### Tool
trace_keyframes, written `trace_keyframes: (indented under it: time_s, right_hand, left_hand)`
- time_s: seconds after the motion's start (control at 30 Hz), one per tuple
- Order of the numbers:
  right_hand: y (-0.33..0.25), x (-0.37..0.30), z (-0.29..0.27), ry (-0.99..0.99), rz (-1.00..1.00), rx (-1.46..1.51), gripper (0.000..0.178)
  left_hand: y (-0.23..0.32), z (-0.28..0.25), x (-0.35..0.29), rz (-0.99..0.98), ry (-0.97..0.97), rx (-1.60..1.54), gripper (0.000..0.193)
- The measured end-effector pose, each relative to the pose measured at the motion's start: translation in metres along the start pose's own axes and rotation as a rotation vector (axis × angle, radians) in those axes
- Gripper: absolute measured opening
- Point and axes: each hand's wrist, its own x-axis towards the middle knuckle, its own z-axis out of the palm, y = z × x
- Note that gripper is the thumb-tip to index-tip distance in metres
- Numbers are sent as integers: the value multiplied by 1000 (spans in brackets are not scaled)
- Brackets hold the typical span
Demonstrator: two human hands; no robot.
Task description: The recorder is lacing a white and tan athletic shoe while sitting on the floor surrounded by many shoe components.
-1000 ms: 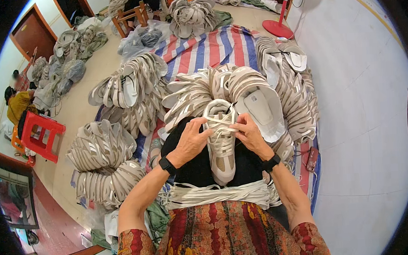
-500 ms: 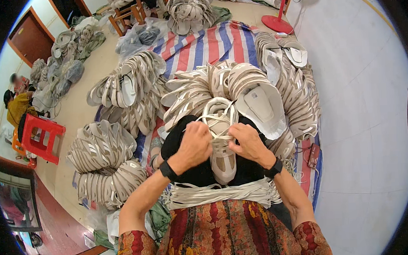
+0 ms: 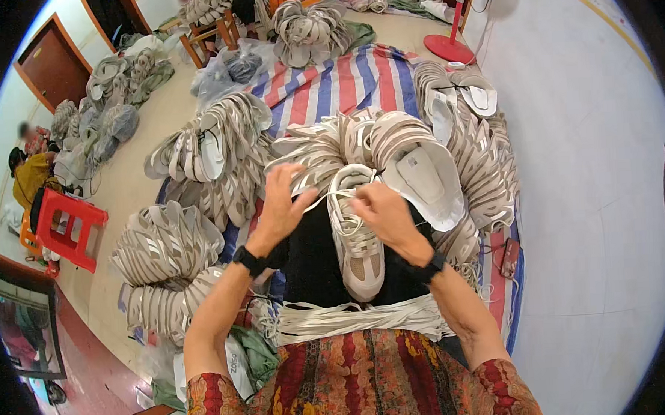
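Note:
A beige and white sneaker rests on the black cloth over my lap, toe toward me. Pale shoelace runs through its eyelets. My right hand is closed at the upper right of the lacing, its fingers curled on the lace; the fingertips are partly hidden. To the left of the shoe, my left hand is raised with thumb and forefinger spread apart. A strand of lace stretches from the shoe's collar toward that thumb. A bundle of loose white laces lies across my waist.
Rows of stacked shoe uppers lie just beyond the sneaker, with more stacks at left and others at right. A striped tarpaulin lies underneath. A red stool stands at far left, near a seated person.
My left hand has moved from the lacing outward to the left and up, its fingers spreading. The right hand has shifted slightly left and up, over the laces.

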Motion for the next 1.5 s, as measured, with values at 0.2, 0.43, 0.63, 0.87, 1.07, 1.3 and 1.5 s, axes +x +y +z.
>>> trace_keyframes:
  time_s: [0.2, 0.43, 0.63, 0.87, 1.07, 1.3, 1.5]
  right_hand:
    - [11, 27, 51, -126, -33, -389, 37]
    - [31, 32, -12, -38, 212, 60, 27]
    - [13, 0, 10, -20, 47, 42, 20]
    - [35, 5, -38, -120, 301, 425, 22]
    - [64, 20, -57, -94, 525, 783, 14]
    - [160, -11, -68, -172, 304, -28, 44]
    - [166, 13, -96, -134, 626, 392, 44]
  left_hand:
    - [-46, 14, 61, 35, -18, 222, 43]
    - [-30, 65, 118, 102, -287, 383, 49]
    - [15, 117, 156, 223, -559, 504, 77]
    - [-9, 136, 155, 58, -633, 320, 45]
    - [-55, 131, 143, -304, -626, 151, 35]
    - [-62, 145, 114, -345, -442, 106, 28]
    - [-46, 164, 115, -300, -558, 301, 25]
